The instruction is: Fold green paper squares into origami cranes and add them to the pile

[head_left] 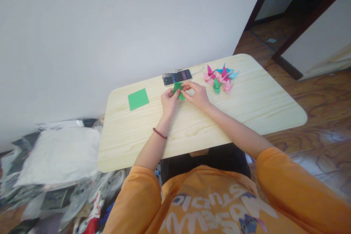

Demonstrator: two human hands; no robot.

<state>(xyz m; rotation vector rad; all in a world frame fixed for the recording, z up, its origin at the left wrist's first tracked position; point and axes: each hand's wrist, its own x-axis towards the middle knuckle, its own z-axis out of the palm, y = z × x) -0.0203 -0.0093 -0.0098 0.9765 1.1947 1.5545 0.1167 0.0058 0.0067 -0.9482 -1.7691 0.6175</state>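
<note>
"So, in the head view, where is the piece being worked?"

"Above the middle of the pale wood-grain worktop (131,131), in front of the dark flat phone (177,77). It's a small folded piece of bright green paper (177,86), and both hands have it."

"How do the fingers stand?"

"Narrow on both sides. The left hand (168,100) pinches the lower left of the piece between thumb and fingers; the right hand (199,97) grips its right edge with thumb and fingertips."

"And how would you do that fold well?"

"I'd let the left fingers anchor the layers while the right ones line up the edge, then run a nail along the crease. Thin paper probably slips if squeezed unevenly, so light, steady pressure seems best."

"What else lies around?"

"A flat green square sheet of paper (138,99) to the left, and a cluster of pink, blue and green folded-paper cranes (216,86) to the right."

"Anything hard to make out?"

"Plenty. The fingertips cover part of the piece, so its layers and creases can't be read. The cranes overlap too much for a sure count, a blocky patch blurs the phone's upper left, and the frame cuts off the orange sleeves (290,175)."
</note>
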